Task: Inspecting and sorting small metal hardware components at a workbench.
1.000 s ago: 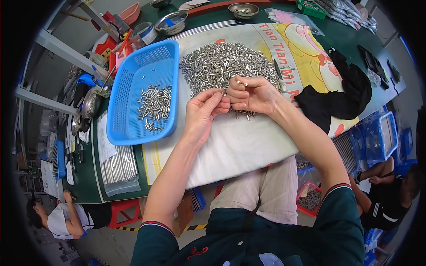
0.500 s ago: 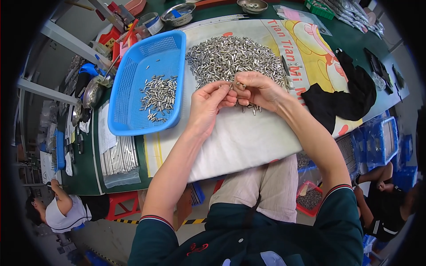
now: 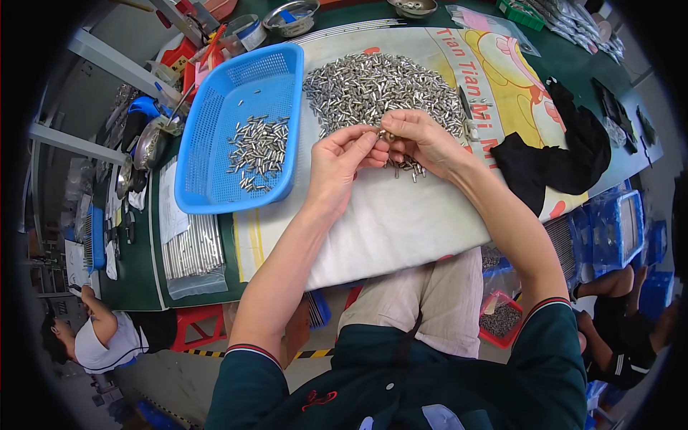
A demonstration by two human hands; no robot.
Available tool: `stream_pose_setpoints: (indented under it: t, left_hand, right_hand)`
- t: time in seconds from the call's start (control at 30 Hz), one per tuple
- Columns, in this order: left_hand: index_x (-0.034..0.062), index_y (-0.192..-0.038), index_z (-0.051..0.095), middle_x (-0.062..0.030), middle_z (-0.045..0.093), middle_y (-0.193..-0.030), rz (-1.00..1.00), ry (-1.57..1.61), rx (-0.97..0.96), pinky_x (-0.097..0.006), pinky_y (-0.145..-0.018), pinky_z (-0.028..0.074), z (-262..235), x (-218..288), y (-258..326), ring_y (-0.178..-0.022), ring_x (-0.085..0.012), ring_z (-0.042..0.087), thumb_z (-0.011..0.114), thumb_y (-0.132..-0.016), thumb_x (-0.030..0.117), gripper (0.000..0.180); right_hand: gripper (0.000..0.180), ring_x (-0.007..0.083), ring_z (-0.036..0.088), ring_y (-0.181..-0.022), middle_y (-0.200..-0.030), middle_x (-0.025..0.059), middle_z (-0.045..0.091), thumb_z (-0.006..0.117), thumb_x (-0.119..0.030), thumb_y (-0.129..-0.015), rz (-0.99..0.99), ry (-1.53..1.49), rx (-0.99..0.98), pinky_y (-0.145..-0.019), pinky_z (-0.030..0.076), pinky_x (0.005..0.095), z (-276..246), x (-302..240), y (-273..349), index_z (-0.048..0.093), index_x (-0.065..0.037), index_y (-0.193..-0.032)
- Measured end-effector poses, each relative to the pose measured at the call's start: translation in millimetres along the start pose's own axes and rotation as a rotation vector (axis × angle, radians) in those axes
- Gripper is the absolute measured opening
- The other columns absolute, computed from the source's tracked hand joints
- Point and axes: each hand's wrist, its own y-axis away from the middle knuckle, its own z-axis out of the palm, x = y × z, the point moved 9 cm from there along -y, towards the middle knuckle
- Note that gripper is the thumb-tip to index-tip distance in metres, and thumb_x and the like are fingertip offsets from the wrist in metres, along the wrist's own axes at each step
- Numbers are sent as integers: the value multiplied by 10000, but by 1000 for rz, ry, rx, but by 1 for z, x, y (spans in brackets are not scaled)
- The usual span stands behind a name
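Note:
Both hands meet at the near edge of a wide heap of small silvery metal pins (image 3: 383, 89) on a pale printed cloth (image 3: 387, 222). My left hand (image 3: 342, 159) has its thumb and fingers pinched together; whatever lies between them is mostly hidden. Close against it, my right hand (image 3: 418, 140) is curled, with small metal pins showing at its thumb and fingers. Several more pins lie on the cloth just beneath it. Left of the hands stands a blue plastic basket (image 3: 204, 161), holding a smaller pile of the same pins (image 3: 258, 150).
Black cloth (image 3: 555, 158) lies to the right. Bagged metal rods (image 3: 192, 251) lie left of the cloth, near the green table's edge. Metal bowls (image 3: 290, 18) stand at the back. Other people (image 3: 107, 333) sit at lower left and lower right. A red bin of parts (image 3: 499, 322) is below.
The hands stay together over the heap's near edge, their fingers shifting slightly. Another pin shows in the basket's upper part. The whole view has shifted a little.

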Motion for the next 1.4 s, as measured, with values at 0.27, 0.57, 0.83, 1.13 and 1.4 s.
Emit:
stream_pose_setpoints:
  t: [0.27,0.57,0.83,1.13,1.4]
  left_hand:
    - [-11,-988,581,-98,631,-829,-151,169,14,-195,-610,492,-2,-21,-2,-683,-97,588,560,-860,103,173]
    - [14,-982,585,-78,626,-822,-170,174,7,-159,-543,410,-5,-24,-6,-607,-50,517,557,-860,97,151]
    - [13,-968,589,-76,626,-816,-145,180,12,-167,-557,430,-12,-21,-7,-610,-56,528,555,-861,98,141]
    - [38,-829,578,-19,561,-705,-146,176,19,-231,-595,421,0,-24,-7,-642,-102,534,542,-850,94,70]
    - [14,-935,601,-68,627,-840,-78,233,-13,-194,-617,458,-15,-13,-8,-677,-81,558,549,-857,106,130]
  right_hand:
    - [285,43,395,-513,-580,-48,446,504,-268,-885,-182,425,121,-469,329,214,-8,-22,9,537,-51,-704]
    - [334,253,566,-589,-586,122,565,577,-314,-768,13,1538,914,-598,428,350,-119,-104,78,593,12,-695]
    - [240,46,469,-560,-591,-8,542,663,-197,-756,-269,1055,622,-507,371,213,-70,-94,45,593,14,-667]
    - [221,278,638,-699,-723,157,643,656,-184,-715,-538,991,189,-669,492,338,102,-82,-39,647,29,-776]
    - [103,301,612,-682,-666,161,613,602,-102,-673,-201,1396,-3,-638,479,373,90,-48,27,634,-9,-700]
